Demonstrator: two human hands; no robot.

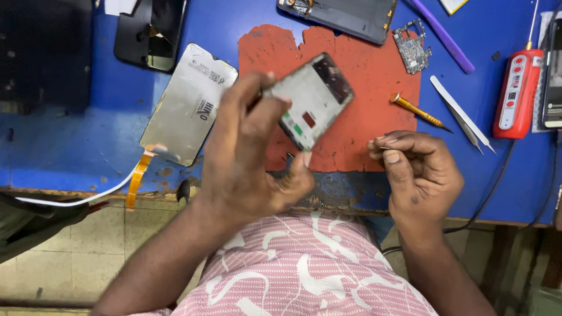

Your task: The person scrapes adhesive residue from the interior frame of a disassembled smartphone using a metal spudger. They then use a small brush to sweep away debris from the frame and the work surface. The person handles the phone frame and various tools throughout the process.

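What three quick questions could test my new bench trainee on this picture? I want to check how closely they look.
1. Which hand holds the phone frame?
2. True or false: the screwdriver with the amber handle lies on the red mat.
3. What lies just right of the screwdriver: A) tweezers, B) a hammer, C) scissors?

Key: 1. The left hand; the right hand is closed beside it. 2. True. 3. A.

phone frame [310, 99] motion-blurred, right hand [418, 172] pinch contents hidden
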